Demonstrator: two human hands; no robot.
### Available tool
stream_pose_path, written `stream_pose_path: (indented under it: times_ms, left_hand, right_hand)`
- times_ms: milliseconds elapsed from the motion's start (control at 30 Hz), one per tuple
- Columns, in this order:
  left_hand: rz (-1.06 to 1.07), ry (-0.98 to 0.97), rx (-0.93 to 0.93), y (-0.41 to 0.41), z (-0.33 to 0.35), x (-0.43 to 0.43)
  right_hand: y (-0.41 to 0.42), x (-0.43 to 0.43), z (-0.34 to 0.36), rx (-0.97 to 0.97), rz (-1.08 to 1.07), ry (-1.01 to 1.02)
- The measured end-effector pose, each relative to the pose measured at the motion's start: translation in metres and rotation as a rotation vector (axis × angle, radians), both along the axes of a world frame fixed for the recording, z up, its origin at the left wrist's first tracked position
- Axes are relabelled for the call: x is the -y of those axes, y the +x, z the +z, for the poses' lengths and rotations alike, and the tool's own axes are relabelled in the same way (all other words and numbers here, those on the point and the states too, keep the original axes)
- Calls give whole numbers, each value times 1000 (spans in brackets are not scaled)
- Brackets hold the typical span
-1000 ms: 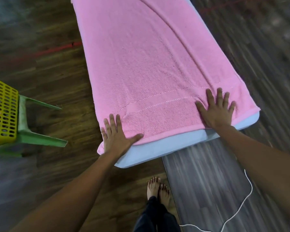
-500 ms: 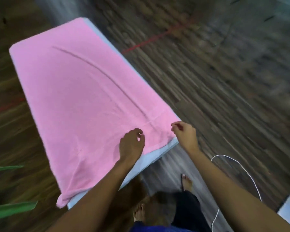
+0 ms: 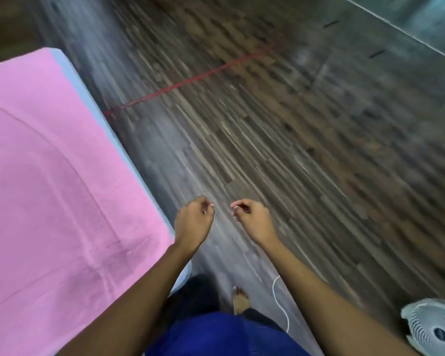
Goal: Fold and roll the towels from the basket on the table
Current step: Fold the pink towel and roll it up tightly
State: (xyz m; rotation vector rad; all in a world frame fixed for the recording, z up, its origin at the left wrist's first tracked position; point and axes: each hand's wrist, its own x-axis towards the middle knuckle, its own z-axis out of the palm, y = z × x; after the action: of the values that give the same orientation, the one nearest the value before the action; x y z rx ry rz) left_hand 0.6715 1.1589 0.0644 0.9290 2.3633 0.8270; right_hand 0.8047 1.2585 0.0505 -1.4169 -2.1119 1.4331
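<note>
The towel (image 3: 49, 188) is pink terry, soft, limp and light for its spread. It will likely sag wherever it is lifted, and its nap should cling to the bench (image 3: 95, 109) rather than slide. It lies open and flat over nearly the whole top, with long shallow creases and a stitched band near the person's end; only a thin pale strip of bench shows along its edge.

The best hold is probably a pinch at two corners, or along one hem, with both hands moving together so the cloth does not twist; a grab in the middle would only bunch it.

The left hand (image 3: 193, 222) and the right hand (image 3: 252, 219) hang in the air side by side, near but apart, with forearms stretched forward and backs up. The fingers (image 3: 207, 205) of each are loosely curled toward the thumb and hold nothing. The towel lies to the left of the left fingers, its edge just beside that wrist; under both sets of fingers there is only floor.

The basket is out of view; a fan (image 3: 434, 327) stands on the floor, well to the right of the right fingers.
</note>
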Motion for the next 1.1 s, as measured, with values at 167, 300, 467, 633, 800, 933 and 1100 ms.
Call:
stream_pose_path:
  times_ms: [167,300,467,633,800,933,1100]
  left_hand:
    - [195,41,33,-30,-10,-23]
    - [434,55,43,-63,-23,-19]
    - [779,-29,103,-83,-43,15]
    - [1095,-77,142,-72,-60,34]
    - [1209,-253,122,-56,-80,14]
    - [1234,-424,63,-50,-93,-6]
    - [1360,-485,-51,-54,-95,-46]
  right_hand:
    - [-58,-39,-2,43,165,-39]
    - [-116,-49,-6,111,381,-23]
    - [-186,-41,-13,252,768,-8]
    - [-246,-34,-33,306,1223,115]
    - [-311,-35,-54,82,1715,439]
    - [-368,-42,-67,-19,2026,611]
    - [-429,-47,-68,-46,2325,829]
